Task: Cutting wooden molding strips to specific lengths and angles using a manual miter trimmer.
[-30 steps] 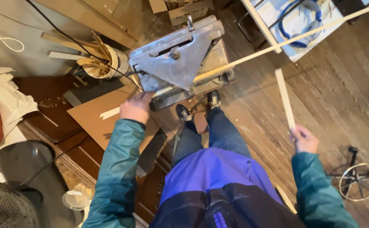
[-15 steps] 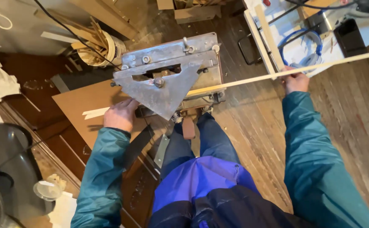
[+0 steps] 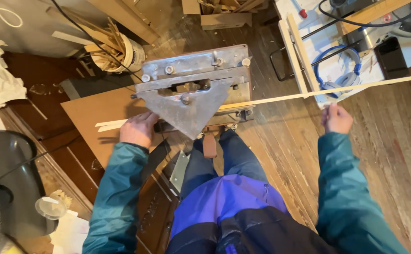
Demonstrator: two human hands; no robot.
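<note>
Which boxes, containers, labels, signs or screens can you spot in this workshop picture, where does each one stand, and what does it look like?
Cardboard box: top centre on the floor, brown, open, wood scraps inside.
Round tub: upper left beside the metal cutting machine, pale, cylindrical, packed with wooden strips.
Clear plastic cup: lower left, round, see-through.
Dark flat device: upper right, black, rectangular; whether it is a screen cannot be told.
No signs visible.

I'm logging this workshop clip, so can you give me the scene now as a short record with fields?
left hand: rests on a short wood strip beside the metal machine
right hand: grips the long wood strip
long strip: runs from the machine out past the right hand
nearby: bucket of offcuts, blue headphones on a white bench
floor: wooden boards
</note>
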